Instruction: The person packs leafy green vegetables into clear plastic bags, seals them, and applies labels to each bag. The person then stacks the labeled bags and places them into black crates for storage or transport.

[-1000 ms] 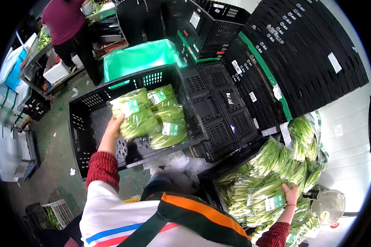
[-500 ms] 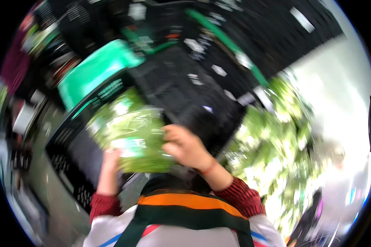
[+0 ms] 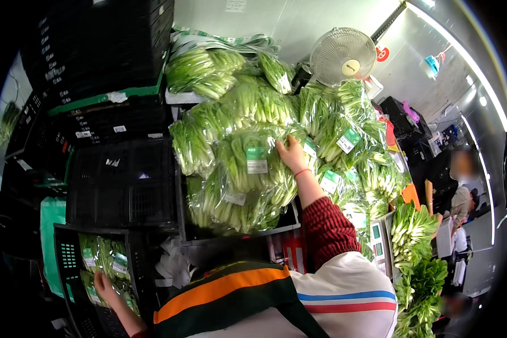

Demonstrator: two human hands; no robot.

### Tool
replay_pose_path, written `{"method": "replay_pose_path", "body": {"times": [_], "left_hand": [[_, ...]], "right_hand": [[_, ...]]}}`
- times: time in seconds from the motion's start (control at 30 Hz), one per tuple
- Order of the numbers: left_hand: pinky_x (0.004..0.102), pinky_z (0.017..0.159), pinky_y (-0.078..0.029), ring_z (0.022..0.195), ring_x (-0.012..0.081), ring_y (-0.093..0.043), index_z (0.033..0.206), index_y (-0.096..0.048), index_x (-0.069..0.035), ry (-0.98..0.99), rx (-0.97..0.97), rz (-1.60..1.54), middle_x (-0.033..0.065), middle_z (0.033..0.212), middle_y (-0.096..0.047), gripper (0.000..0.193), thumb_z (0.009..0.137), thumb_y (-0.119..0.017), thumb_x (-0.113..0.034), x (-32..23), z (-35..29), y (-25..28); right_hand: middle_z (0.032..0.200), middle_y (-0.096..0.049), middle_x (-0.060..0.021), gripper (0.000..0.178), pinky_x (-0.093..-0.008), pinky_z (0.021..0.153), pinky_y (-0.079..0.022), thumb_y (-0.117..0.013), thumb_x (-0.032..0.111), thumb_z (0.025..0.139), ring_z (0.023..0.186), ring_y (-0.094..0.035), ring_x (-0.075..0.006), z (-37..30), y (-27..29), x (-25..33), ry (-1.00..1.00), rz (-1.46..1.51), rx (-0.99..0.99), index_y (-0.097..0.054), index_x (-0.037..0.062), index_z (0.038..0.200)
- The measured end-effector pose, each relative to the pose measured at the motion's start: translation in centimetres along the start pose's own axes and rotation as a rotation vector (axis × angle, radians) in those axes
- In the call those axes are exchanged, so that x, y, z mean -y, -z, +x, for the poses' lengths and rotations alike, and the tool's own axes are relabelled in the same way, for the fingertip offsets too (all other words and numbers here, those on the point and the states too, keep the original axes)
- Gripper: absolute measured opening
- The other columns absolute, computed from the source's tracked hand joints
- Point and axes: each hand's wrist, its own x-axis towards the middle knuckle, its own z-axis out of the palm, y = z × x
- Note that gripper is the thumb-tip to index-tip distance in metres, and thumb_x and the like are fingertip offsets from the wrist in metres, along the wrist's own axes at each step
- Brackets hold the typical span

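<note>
My right hand [image 3: 292,155] reaches over the pile of bagged leafy greens, its fingers closed at the right edge of a clear bag of greens [image 3: 236,163] with a green and white label. That bag lies on top of the pile. Low at the left, my left hand [image 3: 105,286] rests on the labelled bags of greens [image 3: 104,253] inside a black crate [image 3: 90,230]. Its fingers look extended against the bags, and their tips are partly hard to make out.
Stacked black crates [image 3: 115,186] rise at the left, beside a green crate [image 3: 52,248]. A white fan [image 3: 343,56] stands behind the pile. Loose greens [image 3: 411,231] lie at the right, next to a scale [image 3: 379,242]. Other people [image 3: 462,197] are farther right.
My view has swung right, toward the pile. The bag of greens that was between my hands is no longer held there; my left hand is down in the crate and my right hand is on another bag.
</note>
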Motion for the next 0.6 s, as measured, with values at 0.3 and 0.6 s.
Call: {"method": "replay_pose_path", "body": {"times": [0.3, 0.6], "left_hand": [[0.0446, 0.097, -0.039, 0.116, 0.0287, -0.047, 0.127, -0.041, -0.003, 0.72, 1.225, -0.675, 0.0176, 0.128, -0.046, 0.048, 0.093, -0.047, -0.036, -14.6, -19.5, -35.8], [0.0487, 0.104, -0.029, 0.126, 0.0345, -0.037, 0.136, -0.033, -0.005, 0.848, 0.952, -1.217, 0.019, 0.136, -0.038, 0.071, 0.087, -0.043, -0.055, -17.1, -19.2, -32.5]], "right_hand": [[0.1, -0.06, -0.018, 0.046, -0.0362, 0.08, -0.049, -0.065, 0.012, 0.075, 0.088, -0.06, -0.0247, -1.5, 1.3, 5.3, -0.536, 1.23, 0.61, -0.047, -0.0089, 0.113], [0.128, -0.048, -0.0155, 0.059, -0.0325, 0.094, -0.04, -0.07, 0.026, 0.076, 0.112, -0.049, -0.0218, 1.3, 12.3, -3.4, 0.765, -0.324, 0.082, -0.047, 0.0026, 0.125]]}}
